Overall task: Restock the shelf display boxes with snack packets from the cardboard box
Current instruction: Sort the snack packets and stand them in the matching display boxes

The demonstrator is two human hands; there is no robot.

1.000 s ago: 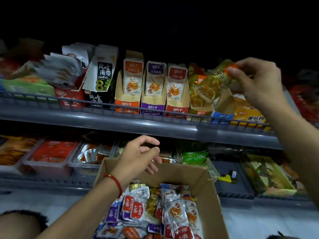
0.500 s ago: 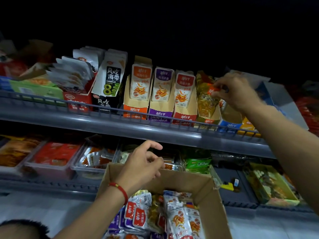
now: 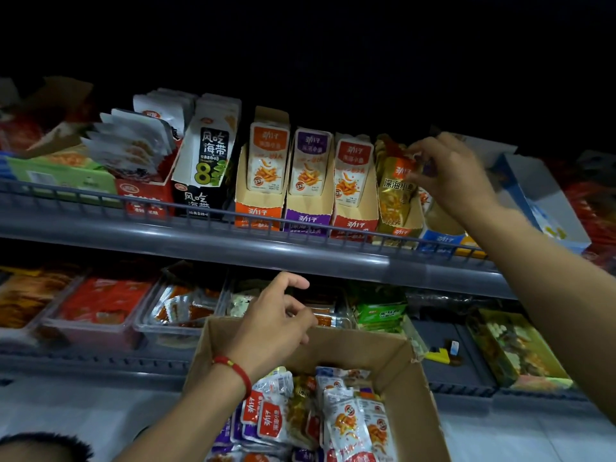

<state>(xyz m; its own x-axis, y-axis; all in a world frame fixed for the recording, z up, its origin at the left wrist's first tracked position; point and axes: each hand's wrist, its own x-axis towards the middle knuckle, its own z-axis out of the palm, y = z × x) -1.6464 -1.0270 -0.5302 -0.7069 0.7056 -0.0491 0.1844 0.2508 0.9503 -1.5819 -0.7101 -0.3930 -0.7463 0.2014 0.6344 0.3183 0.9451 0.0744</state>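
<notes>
An open cardboard box at the bottom middle holds several small snack packets in red, purple and white. On the upper shelf stand orange, purple, red and golden display boxes. My right hand pinches the top of a golden-yellow packet that stands in the golden display box. My left hand hovers over the cardboard box's far rim, fingers loosely curled, holding nothing.
A grey shelf rail runs across under the display boxes. A blue display box and a tilted white-blue carton sit to the right. Black seaweed packs stand to the left. The lower shelf carries clear trays of snacks.
My right hand carried the golden packet down and left from mid-air into the golden display box. My left hand stayed over the cardboard box.
</notes>
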